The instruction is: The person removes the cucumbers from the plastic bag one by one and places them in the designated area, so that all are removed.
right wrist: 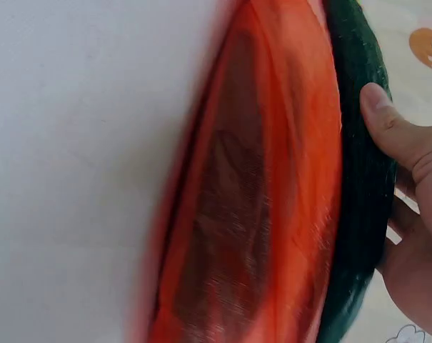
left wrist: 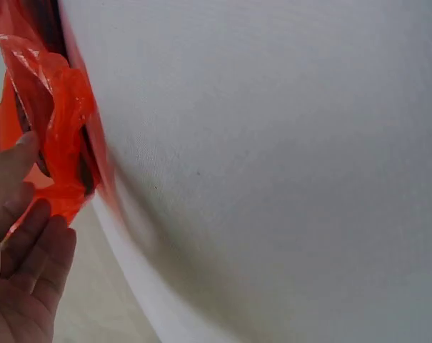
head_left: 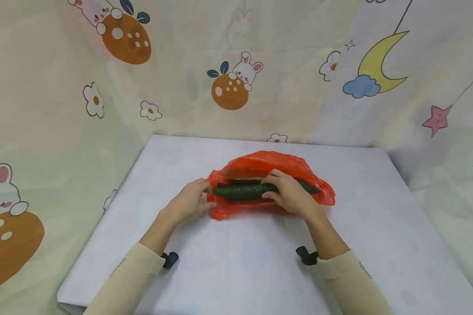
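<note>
A dark green cucumber (head_left: 242,191) lies lengthwise in the mouth of a red plastic bag (head_left: 268,158), on top of more dark green shapes inside it. My right hand (head_left: 287,191) grips this cucumber from above, right of its middle; the right wrist view shows my thumb pressed along one side of the cucumber (right wrist: 362,171) and fingers round the other. At the bag's left end is my left hand (head_left: 188,200), thumb and fingers spread apart about its edge. The left wrist view has that thumb against the crumpled bag (left wrist: 69,96), with the fingers loosely bent below.
The bag rests on a white-covered table (head_left: 236,262), whose left edge slopes down the view. Behind it hangs a pale cloth (head_left: 189,87) printed with rabbits, flowers and a moon. Black wrist straps (head_left: 307,256) show below both hands.
</note>
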{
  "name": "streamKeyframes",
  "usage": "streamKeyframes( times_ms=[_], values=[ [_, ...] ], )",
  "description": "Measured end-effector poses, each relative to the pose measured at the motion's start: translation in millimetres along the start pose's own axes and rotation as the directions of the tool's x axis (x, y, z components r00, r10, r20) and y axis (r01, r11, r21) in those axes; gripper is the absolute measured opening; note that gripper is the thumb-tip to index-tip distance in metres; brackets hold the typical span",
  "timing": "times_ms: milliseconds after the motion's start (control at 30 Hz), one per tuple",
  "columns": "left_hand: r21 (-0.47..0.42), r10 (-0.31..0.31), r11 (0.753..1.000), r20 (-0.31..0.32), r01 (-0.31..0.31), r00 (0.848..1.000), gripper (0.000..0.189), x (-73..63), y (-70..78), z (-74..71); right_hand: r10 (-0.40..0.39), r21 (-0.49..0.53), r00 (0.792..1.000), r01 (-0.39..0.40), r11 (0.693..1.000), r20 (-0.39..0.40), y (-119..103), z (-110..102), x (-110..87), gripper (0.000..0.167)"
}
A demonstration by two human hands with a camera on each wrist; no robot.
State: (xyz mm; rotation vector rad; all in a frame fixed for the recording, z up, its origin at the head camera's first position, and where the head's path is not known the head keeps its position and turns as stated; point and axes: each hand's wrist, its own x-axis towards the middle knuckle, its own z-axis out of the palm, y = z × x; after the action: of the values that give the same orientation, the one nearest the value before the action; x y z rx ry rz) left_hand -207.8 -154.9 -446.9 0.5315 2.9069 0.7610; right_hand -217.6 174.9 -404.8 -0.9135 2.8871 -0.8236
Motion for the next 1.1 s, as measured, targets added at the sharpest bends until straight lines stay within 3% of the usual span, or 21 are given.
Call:
streamKeyframes(
  times_ms=[167,367,633,900,1100],
  values=[
    [-0.013,0.024,1.0,0.056,-0.023,0.998,0.037,2.9,-0.6,4.4,-0.056,0.097,0.997,0.061,0.993,-0.055,1.1,-6.9,0.0,0.034],
    [0.033,0.032,0.999,0.08,-0.035,0.996,0.037,4.9,3.5,6.4,-0.075,0.224,0.977,0.12,0.967,-0.2,-3.4,-16.2,4.9,0.033],
    [0.061,-0.001,0.998,0.137,-0.007,0.991,0.037,8.7,9.1,8.7,0.018,0.395,0.93,0.139,0.908,-0.368,-9.4,-48.0,9.4,0.034],
    [0.091,0.022,0.995,0.142,-0.036,0.99,0.032,11.5,10.7,12.1,0.177,0.552,0.887,0.1,0.828,-0.427,-7.8,-85.5,1.2,0.035],
    [0.095,0.022,0.995,0.147,-0.037,0.989,0.032,12.1,9.6,14.5,0.277,0.543,0.849,0.014,0.84,-0.45,7.9,-104.8,-14.2,0.035]
  ],
)
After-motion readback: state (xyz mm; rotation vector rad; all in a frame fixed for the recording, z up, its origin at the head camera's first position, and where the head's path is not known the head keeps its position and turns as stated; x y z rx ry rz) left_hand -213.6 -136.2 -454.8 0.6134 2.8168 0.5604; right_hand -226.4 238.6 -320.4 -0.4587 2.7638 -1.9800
